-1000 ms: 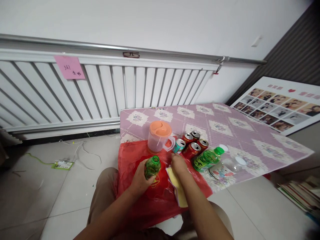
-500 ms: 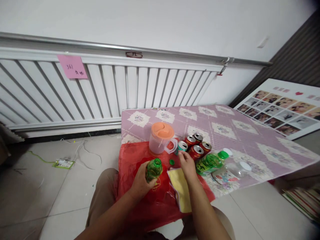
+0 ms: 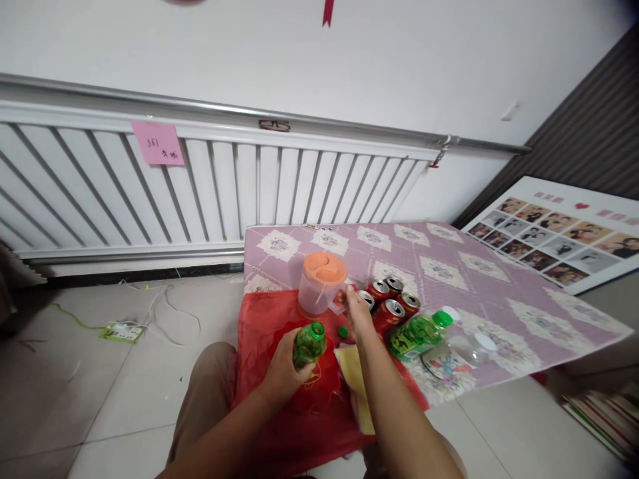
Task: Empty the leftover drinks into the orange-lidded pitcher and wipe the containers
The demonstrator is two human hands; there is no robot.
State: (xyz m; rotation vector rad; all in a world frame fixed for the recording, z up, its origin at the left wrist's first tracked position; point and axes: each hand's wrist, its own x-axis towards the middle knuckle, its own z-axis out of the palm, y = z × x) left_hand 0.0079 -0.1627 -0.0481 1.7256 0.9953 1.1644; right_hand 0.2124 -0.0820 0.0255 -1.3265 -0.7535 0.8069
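My left hand (image 3: 287, 369) is closed around a green plastic bottle (image 3: 310, 342), held upright and uncapped over the red cloth. At the handle of a clear pitcher with an orange lid (image 3: 324, 267), my right hand (image 3: 358, 313) has its fingers closed; they partly hide the handle. The pitcher stands on the table. A small green bottle cap (image 3: 343, 331) lies between the two hands. Under my right forearm is a yellow cloth (image 3: 352, 369), partly covered. Just right of that hand stand opened drink cans (image 3: 389, 313), one of them mostly hidden by the hand.
A second green bottle (image 3: 417, 332), capped, lies at the right beside a clear jar with a white lid (image 3: 454, 356). The red cloth (image 3: 259, 392) covers the near left of the patterned tablecloth (image 3: 444, 266). Behind are a white radiator (image 3: 289, 186) and a leaning photo board (image 3: 554, 233).
My right hand has moved up and left from beside the cans to the pitcher's handle. My left hand still holds the green bottle. The view has tilted up slightly.
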